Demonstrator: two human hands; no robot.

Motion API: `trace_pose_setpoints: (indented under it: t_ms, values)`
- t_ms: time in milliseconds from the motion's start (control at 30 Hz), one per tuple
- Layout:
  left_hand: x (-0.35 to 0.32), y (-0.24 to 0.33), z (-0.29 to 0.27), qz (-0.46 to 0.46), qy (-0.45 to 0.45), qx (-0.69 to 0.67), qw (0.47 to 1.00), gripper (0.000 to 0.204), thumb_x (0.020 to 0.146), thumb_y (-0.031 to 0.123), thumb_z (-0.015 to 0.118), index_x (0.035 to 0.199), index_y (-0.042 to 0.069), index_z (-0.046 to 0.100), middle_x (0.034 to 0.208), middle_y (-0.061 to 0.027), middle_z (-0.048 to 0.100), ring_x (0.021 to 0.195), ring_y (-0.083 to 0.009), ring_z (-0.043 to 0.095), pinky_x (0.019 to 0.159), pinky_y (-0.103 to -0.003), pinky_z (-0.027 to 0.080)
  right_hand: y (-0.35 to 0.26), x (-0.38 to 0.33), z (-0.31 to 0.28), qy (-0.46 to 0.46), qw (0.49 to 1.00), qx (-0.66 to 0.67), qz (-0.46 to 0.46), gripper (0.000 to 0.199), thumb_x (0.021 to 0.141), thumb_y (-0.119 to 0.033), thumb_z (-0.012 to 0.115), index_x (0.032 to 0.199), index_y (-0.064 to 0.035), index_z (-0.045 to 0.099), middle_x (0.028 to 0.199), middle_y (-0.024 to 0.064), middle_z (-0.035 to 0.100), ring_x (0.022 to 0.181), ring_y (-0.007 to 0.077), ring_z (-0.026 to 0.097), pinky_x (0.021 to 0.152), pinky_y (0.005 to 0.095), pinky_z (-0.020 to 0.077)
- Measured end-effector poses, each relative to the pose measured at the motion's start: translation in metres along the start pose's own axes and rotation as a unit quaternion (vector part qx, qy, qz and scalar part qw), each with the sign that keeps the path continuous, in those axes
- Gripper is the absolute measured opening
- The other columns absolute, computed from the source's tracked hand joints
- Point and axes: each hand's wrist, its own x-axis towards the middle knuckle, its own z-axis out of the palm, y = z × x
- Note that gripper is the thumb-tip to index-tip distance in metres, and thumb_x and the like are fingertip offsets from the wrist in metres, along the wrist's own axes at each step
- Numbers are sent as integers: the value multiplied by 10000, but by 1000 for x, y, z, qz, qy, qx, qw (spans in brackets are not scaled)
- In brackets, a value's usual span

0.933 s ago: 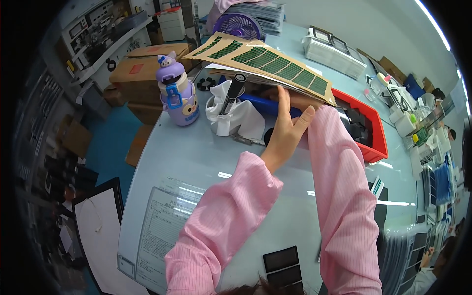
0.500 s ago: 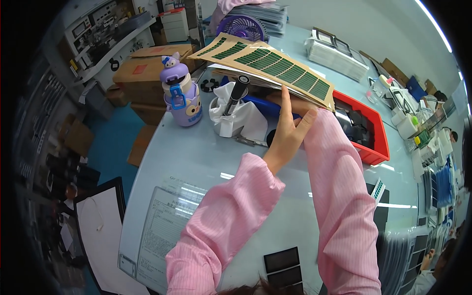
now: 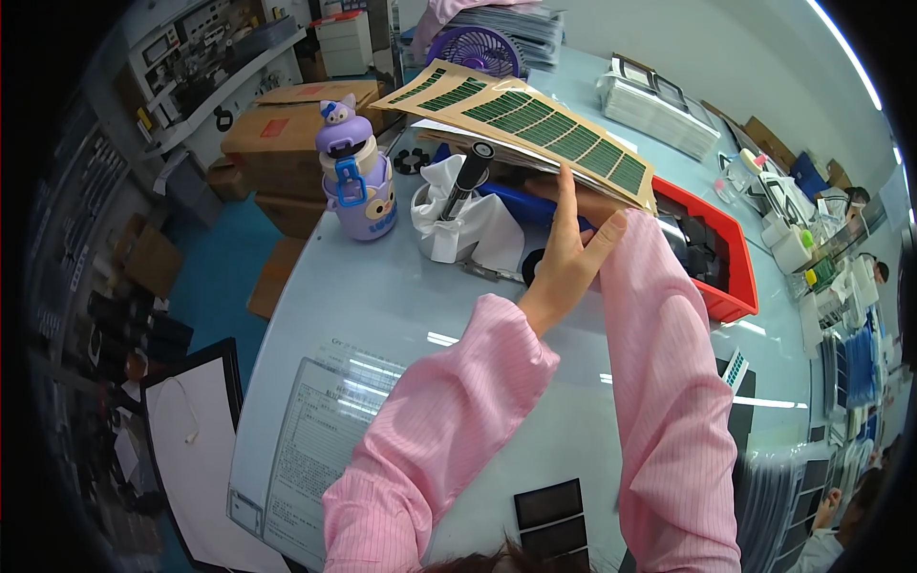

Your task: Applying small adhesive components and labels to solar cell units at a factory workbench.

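My left hand [image 3: 564, 269] is raised in front of a red bin, its index finger and thumb stretched apart. The fingertip comes close to the edge of a tan sheet [image 3: 546, 122] with rows of dark green rectangles. Just beneath that edge is my right hand [image 3: 590, 198], its fingers mostly hidden by the sheets. The tan sheet lies tilted on a stack of papers and thin sheets. Below the stack lie a blue cylinder-shaped object [image 3: 521, 203] and a white cup [image 3: 457, 229] holding white cloth or tissue and a black-and-silver pen-like tool [image 3: 468, 177].
A red bin [image 3: 740, 258] with dark objects stands on the right. A purple character bottle [image 3: 366, 199] is at the left, near the table edge. Behind are a purple fan [image 3: 475, 50] and stacked clear trays [image 3: 654, 105]. Dark panels [image 3: 549, 516] and a printed document [image 3: 320, 449] lie nearer.
Both hands stay in nearly the same place at the sheets. The whole view has shifted slightly, and nothing has been taken or let go.
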Motion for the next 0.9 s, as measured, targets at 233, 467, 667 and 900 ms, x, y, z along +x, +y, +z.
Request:
trace_pose_setpoints:
  t_ms: [233, 467, 667, 900]
  values:
    - [1, 1, 0, 1, -7, -5, 1000, 1032, 957, 496, 578, 1530, -54, -80, 1608, -250, 58, 1510, -290, 38, 1204, -373, 77, 3, -3, 0, -7, 1000, 6, 10, 336, 944, -270, 561, 1192, -55, 637, 1151, 155, 668, 1086, 226, 609, 954, 359, 449]
    - [4, -14, -4, 31, -15, -31, 999, 1023, 961, 441, 599, 1534, -28, -107, 1592, -271, 78, 1495, -320, 94, 1195, -374, 115, -1, -1, -1, -8, 1000, 17, 14, 334, 943, -271, 564, 1186, -55, 639, 1143, 154, 670, 1079, 225, 611, 950, 358, 451]
    - [3, -1, -3, 15, -23, -68, 997, 993, 975, 470, 562, 1545, 12, -110, 1609, -261, 22, 1509, -349, 51, 1185, -407, 183, 10, -11, -4, -6, 999, 25, 36, 333, 942, -273, 566, 1182, -55, 640, 1137, 152, 671, 1073, 223, 612, 947, 357, 453]
    - [4, 8, -12, -50, 0, -103, 993, 860, 1012, 485, 472, 1574, 113, -63, 1619, -240, 43, 1493, -342, 166, 1101, -470, 355, 39, -44, -31, 23, 996, 26, 88, 331, 941, -274, 568, 1177, -55, 642, 1129, 150, 673, 1066, 221, 614, 943, 356, 455]
